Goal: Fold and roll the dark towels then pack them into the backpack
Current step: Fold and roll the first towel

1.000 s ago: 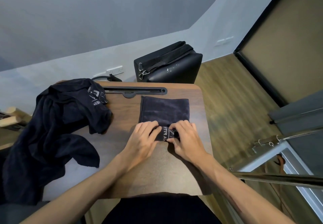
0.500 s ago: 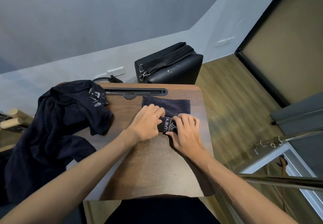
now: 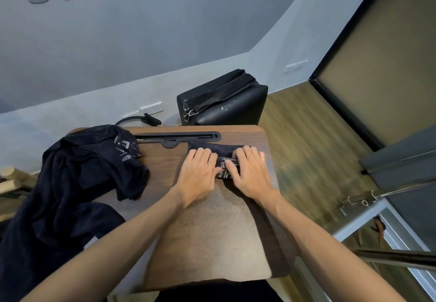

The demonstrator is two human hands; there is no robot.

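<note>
The towel [image 3: 225, 168] lies at 1 o'clock on the worktop [image 3: 212, 231], mostly rolled, with a short flat tail toward 12. The left hand [image 3: 197, 176] and right hand [image 3: 250, 174] rest on the roll, fingers curled over it, pressing rather than pinching. The cloth looks soft, light and limp, and would likely unroll if released. Hold across the full roll width, thumbs behind. The pile [image 3: 70, 183] sits at 9 o'clock; the backpack [image 3: 224, 103] stands at 12, beyond the worktop.

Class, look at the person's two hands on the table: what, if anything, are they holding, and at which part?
Both the left hand and right hand press on the rolled towel, one at each end of the roll, fingers curled over its top.
</note>
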